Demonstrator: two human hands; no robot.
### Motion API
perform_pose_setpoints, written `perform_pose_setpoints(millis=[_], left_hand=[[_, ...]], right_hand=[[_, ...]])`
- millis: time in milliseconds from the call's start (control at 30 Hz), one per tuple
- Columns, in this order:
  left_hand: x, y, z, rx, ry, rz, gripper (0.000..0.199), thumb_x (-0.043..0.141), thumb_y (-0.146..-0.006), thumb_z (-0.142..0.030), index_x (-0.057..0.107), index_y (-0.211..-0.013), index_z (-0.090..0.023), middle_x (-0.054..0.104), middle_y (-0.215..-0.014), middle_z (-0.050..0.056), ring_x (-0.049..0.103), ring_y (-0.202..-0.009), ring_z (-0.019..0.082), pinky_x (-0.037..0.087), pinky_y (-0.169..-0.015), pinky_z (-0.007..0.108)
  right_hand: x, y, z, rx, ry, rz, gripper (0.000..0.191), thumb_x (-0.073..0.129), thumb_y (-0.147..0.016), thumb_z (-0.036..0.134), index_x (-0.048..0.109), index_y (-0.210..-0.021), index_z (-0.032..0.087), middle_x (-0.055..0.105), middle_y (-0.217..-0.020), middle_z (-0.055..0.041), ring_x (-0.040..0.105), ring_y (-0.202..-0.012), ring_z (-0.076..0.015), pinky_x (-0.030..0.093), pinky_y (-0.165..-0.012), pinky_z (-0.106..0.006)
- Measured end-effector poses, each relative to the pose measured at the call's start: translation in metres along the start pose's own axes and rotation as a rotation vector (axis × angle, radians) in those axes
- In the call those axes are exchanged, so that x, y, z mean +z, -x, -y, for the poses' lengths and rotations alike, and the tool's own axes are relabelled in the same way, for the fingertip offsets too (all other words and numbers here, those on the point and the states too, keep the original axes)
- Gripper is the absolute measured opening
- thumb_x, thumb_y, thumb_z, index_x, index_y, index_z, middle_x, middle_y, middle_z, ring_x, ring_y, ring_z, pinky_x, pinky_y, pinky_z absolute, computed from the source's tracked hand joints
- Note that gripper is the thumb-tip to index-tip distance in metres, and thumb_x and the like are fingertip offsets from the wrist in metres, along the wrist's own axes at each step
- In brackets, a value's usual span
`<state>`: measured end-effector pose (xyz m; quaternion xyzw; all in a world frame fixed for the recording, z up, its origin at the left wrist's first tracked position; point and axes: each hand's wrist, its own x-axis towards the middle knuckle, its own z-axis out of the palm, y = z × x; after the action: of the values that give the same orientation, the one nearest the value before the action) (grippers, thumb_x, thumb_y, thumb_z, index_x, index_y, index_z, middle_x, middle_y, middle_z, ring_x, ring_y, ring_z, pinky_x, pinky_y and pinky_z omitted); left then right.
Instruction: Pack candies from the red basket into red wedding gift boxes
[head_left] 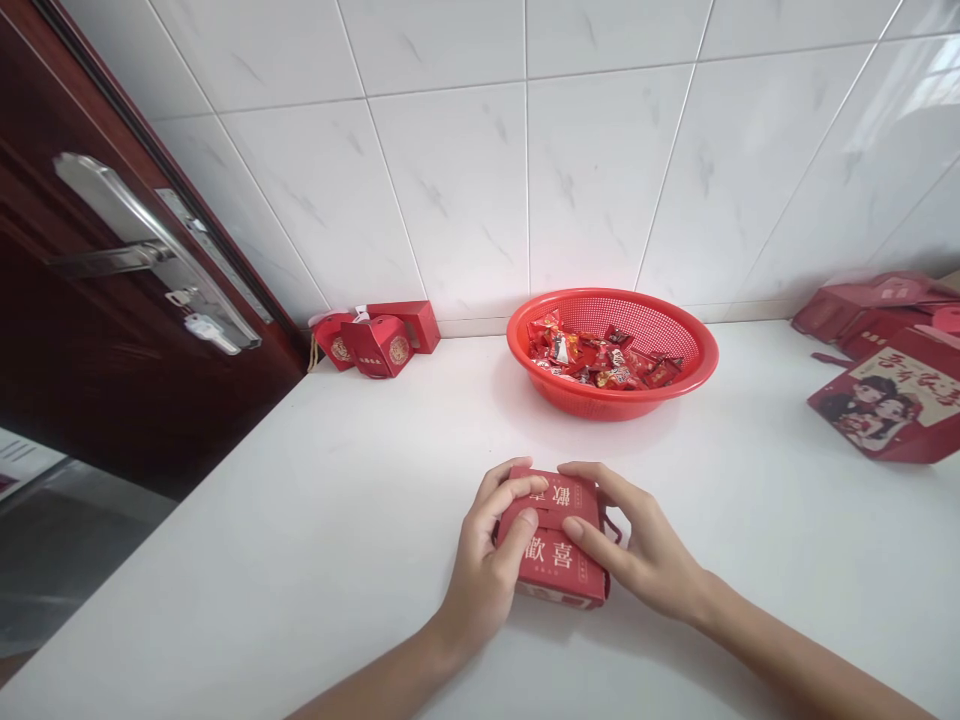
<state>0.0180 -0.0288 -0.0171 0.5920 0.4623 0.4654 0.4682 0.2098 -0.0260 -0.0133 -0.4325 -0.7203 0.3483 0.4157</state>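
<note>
A red paper gift box (551,570) with pale Chinese characters lies on the white table in front of me. My left hand (499,530) grips its left side, thumb and fingers pressing on the top flaps near the seam. From the right, my right hand (637,535) holds the box, with its thumb on the top by the seam and its fingers at the far edge. The two top flaps meet in the middle. A dark red cord (613,525) loops out at the box's right side, partly hidden by my right hand.
Behind the box stands a red plastic basket (615,405) holding several wrapped candies (600,360). Small red boxes (382,345) stand by the wall at the back left. Larger red boxes (892,400) lie at the right. A dark wooden door (90,330) borders the table's left edge.
</note>
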Motion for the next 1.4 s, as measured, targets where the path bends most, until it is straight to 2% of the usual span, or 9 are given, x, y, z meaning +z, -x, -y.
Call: perform_pose_setpoints(millis=[300,767,900,1033,1133,1233,1400], left_hand=[[0.0,0.002,0.001,-0.019,0.024,0.022,0.026,0.055,-0.092,-0.03,0.075,-0.109,-0.027,0.054,-0.142,0.006,0.05,-0.136,0.028,0.047,-0.11,0.038],[-0.001,0.001,0.0,-0.032,0.037,0.035,0.028,0.056,-0.092,-0.032,0.076,-0.111,-0.027,0.054,-0.143,0.008,0.051,-0.135,0.03,0.048,-0.109,0.041],[-0.006,-0.001,0.001,-0.053,0.071,0.058,0.027,0.058,-0.092,-0.035,0.075,-0.112,-0.027,0.054,-0.144,0.008,0.05,-0.136,0.031,0.051,-0.106,0.04],[-0.012,-0.004,0.002,-0.05,0.092,0.089,0.027,0.062,-0.091,-0.036,0.073,-0.114,-0.028,0.056,-0.143,0.006,0.048,-0.138,0.029,0.048,-0.109,0.037],[-0.014,-0.005,-0.001,-0.059,0.093,0.082,0.03,0.064,-0.089,-0.037,0.071,-0.117,-0.027,0.059,-0.14,0.007,0.054,-0.131,0.03,0.048,-0.108,0.039],[-0.015,-0.006,-0.005,-0.108,0.097,0.093,0.039,0.065,-0.089,-0.04,0.064,-0.125,-0.025,0.061,-0.138,0.011,0.062,-0.119,0.03,0.054,-0.099,0.041],[-0.022,-0.012,-0.003,-0.116,-0.022,0.049,0.052,0.072,-0.082,-0.043,0.06,-0.128,-0.023,0.063,-0.13,0.013,0.065,-0.112,0.029,0.056,-0.092,0.04]], right_hand=[[0.001,0.0,0.002,0.041,-0.055,0.026,0.034,0.055,-0.096,0.041,0.055,-0.123,0.021,0.069,-0.109,-0.007,0.066,-0.089,-0.0183,0.056,-0.076,-0.031],[0.004,0.001,-0.002,0.066,-0.052,0.016,0.035,0.056,-0.095,0.042,0.055,-0.123,0.02,0.07,-0.103,-0.0076,0.067,-0.085,-0.0196,0.056,-0.068,-0.03],[0.003,0.001,-0.002,0.063,-0.04,0.012,0.035,0.056,-0.095,0.041,0.056,-0.123,0.02,0.07,-0.105,-0.0076,0.066,-0.086,-0.019,0.056,-0.071,-0.031],[0.002,0.001,-0.003,0.056,-0.029,0.003,0.035,0.056,-0.096,0.042,0.056,-0.123,0.02,0.07,-0.107,-0.0075,0.066,-0.087,-0.0185,0.057,-0.075,-0.031],[0.001,0.001,-0.003,0.057,-0.007,-0.005,0.036,0.057,-0.095,0.043,0.056,-0.123,0.02,0.07,-0.104,-0.0071,0.066,-0.084,-0.018,0.056,-0.074,-0.031],[0.001,0.001,-0.003,0.07,0.003,-0.006,0.038,0.058,-0.094,0.045,0.057,-0.122,0.019,0.07,-0.1,-0.0069,0.066,-0.081,-0.0178,0.056,-0.071,-0.031],[0.001,0.001,-0.002,0.061,0.013,-0.019,0.037,0.058,-0.094,0.045,0.057,-0.121,0.02,0.071,-0.098,-0.0064,0.066,-0.079,-0.0177,0.056,-0.068,-0.03]])
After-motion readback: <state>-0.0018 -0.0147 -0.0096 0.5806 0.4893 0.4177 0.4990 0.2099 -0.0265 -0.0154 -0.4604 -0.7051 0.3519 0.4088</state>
